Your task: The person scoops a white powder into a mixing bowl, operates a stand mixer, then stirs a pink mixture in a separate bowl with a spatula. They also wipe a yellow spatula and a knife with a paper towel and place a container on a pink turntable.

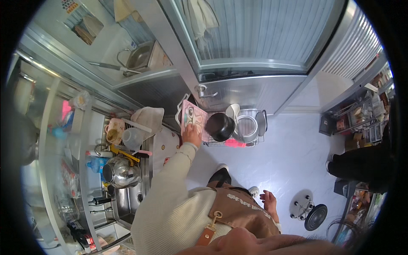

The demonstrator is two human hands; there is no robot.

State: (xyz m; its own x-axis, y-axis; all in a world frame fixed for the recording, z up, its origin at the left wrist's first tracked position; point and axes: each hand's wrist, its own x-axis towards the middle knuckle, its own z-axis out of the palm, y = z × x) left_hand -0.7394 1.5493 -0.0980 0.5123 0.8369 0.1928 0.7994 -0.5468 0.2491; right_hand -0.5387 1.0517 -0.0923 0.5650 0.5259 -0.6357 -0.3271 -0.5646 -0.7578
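My left hand (192, 136) reaches forward and grips the near edge of a pink cutting board (201, 117) with a cartoon picture on it. The board leans at the left end of a wire dish rack (260, 141), with a white-rimmed tray or board (179, 114) behind it. Right beside the board, a black pot (220, 127) rests in the rack. A white ladle or spoon (232, 111), a white round strainer-like bowl (247, 128) and a pink item (235, 143) are there too. My right hand (268, 200) hangs low at my side, holding nothing, its fingers loosely apart.
A glass door with a metal handle (205, 91) stands behind the rack. On the left are a sink (127, 202), a steel kettle (122, 172) and a cloth (148, 119). A round black stool (315, 217) and another person's dark-clothed legs (361, 168) are at right, beside shelves.
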